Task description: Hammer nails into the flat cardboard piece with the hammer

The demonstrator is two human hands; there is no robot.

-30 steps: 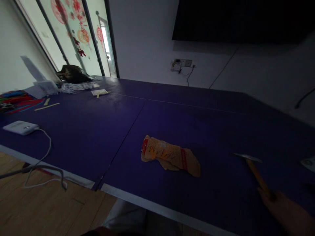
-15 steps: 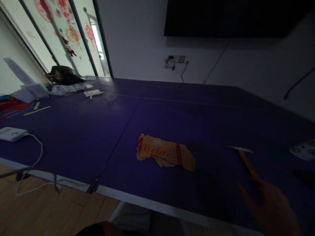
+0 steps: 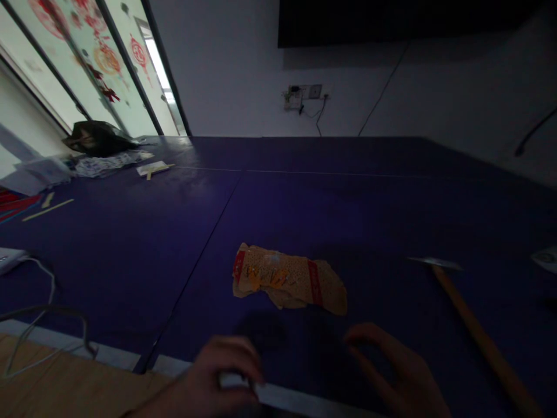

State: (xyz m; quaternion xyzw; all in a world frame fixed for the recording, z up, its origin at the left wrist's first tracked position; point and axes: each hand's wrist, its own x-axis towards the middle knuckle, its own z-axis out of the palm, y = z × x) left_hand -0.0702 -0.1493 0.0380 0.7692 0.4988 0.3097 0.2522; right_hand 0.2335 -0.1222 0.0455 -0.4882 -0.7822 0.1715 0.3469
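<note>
A brown, speckled, insole-shaped piece (image 3: 300, 281) with ragged layers under it lies flat on the dark purple table (image 3: 348, 203). It has two red bands, a shiny patch, and orange patches with several thin dark marks, too small to name. My left hand (image 3: 221, 371) is at the table's front edge, thumb and forefinger curved with a gap between them; nothing clear shows in it. Below the piece's right end, my right hand (image 3: 395, 371) is open, thumb and fingers apart, touching nothing visible. A hammer (image 3: 474, 325) with a wooden handle lies to its right.
At far left are a dark bag (image 3: 100, 138), crumpled plastic (image 3: 108, 164), red strips (image 3: 17, 204) and a white device (image 3: 8, 258) with a cable (image 3: 50, 284). A seam crosses the table. Wall sockets (image 3: 304, 93) and a black screen (image 3: 391, 20) are behind.
My right hand has let go of the hammer, which now lies on the table, and has moved left. My left hand has come into view. The camera has shifted slightly.
</note>
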